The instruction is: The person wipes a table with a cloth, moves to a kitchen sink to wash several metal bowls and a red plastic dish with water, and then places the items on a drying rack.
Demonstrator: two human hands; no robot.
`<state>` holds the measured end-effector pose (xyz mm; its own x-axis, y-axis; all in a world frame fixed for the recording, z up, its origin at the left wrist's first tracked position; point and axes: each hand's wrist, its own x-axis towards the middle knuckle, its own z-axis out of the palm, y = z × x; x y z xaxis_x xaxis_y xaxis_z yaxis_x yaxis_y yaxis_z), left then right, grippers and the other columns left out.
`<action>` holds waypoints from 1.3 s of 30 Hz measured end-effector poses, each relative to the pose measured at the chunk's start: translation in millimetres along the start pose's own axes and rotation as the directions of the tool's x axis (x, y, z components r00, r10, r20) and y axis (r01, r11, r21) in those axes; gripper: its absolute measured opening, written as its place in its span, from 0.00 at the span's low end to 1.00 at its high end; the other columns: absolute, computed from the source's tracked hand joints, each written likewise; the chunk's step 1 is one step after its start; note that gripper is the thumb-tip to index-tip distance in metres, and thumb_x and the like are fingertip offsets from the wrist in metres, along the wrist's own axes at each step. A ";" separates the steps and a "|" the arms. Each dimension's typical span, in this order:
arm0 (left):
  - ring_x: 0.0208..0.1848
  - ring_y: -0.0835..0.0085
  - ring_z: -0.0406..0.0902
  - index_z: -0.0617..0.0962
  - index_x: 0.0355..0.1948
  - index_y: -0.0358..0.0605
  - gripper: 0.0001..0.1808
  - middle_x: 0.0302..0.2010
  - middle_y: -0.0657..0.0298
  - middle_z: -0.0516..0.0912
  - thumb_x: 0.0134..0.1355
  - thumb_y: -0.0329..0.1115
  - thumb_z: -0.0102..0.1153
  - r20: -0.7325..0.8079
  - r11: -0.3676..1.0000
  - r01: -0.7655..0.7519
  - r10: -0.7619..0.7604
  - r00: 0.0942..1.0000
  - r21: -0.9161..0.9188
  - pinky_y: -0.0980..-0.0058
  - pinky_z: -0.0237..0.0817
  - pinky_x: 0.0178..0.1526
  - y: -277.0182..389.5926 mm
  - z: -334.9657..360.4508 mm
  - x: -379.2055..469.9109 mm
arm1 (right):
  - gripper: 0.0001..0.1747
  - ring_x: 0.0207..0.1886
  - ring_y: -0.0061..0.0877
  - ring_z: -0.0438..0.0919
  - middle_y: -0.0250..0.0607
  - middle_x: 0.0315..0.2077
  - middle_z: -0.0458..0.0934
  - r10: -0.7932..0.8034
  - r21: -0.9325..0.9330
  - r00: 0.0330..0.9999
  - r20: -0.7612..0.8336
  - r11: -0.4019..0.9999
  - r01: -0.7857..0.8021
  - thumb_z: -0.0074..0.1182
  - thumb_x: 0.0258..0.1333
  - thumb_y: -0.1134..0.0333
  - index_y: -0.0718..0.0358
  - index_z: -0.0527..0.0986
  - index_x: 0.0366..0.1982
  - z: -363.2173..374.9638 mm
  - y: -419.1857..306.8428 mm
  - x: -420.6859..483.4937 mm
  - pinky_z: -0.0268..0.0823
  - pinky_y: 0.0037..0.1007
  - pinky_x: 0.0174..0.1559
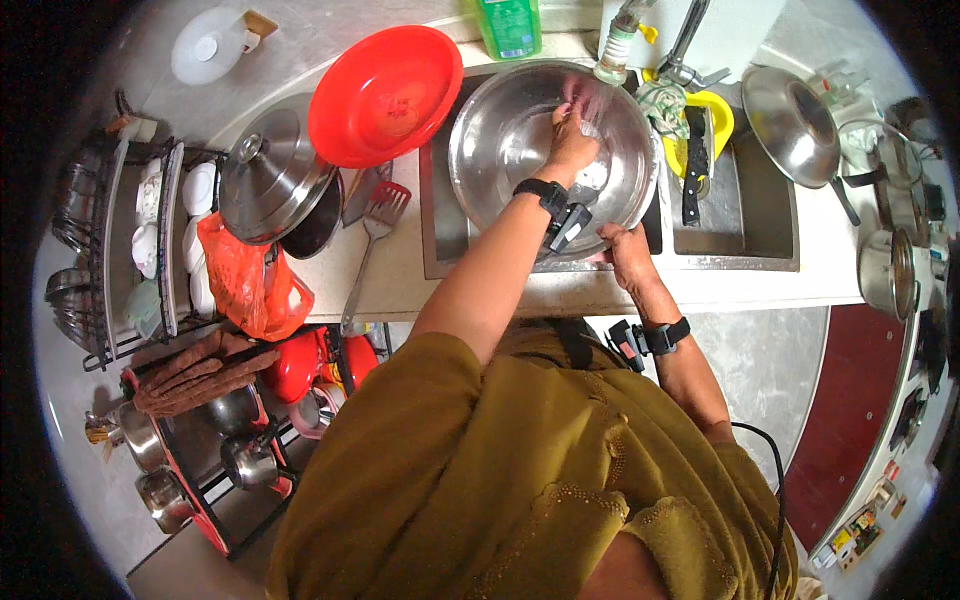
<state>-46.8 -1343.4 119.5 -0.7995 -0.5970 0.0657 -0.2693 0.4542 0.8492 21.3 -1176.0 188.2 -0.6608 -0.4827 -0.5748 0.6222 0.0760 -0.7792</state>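
A large stainless steel basin (510,150) sits over the left bowl of the sink (442,251), with a little water inside. My left hand (574,142) reaches into it beneath the faucet's stream; its fingers are motion-blurred, so whether they hold anything is unclear. At the near right edge, my right hand (628,251) grips the basin's rim, thumb on top. Water runs from the faucet (613,56) at the basin's far side. Both wrists wear black straps with small devices.
Left of the sink lean a red plastic basin (375,112) and a steel lid (277,172), beside a slotted spatula (386,210). The right bowl holds a yellow basket (716,116), a cloth (661,109) and a black-handled knife (694,180). A wok (791,127) stands further right.
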 end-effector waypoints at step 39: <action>0.57 0.56 0.56 0.66 0.49 0.36 0.31 0.52 0.49 0.61 0.38 0.24 0.53 0.364 0.975 -0.210 0.223 0.904 -0.075 0.69 0.49 0.59 -0.1 -1.3 -10.7 | 0.19 0.27 0.30 0.75 0.46 0.30 0.72 0.059 -0.013 0.998 -0.027 0.998 -0.059 0.42 0.43 0.76 0.73 0.63 0.41 -12.0 5.6 7.4 0.74 0.27 0.22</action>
<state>-37.6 -1337.9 119.4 -0.9785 -0.1981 0.0578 -0.0546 0.5187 0.8532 14.9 -1168.7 176.5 -0.6341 -0.4536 -0.6263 0.6550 0.1155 -0.7468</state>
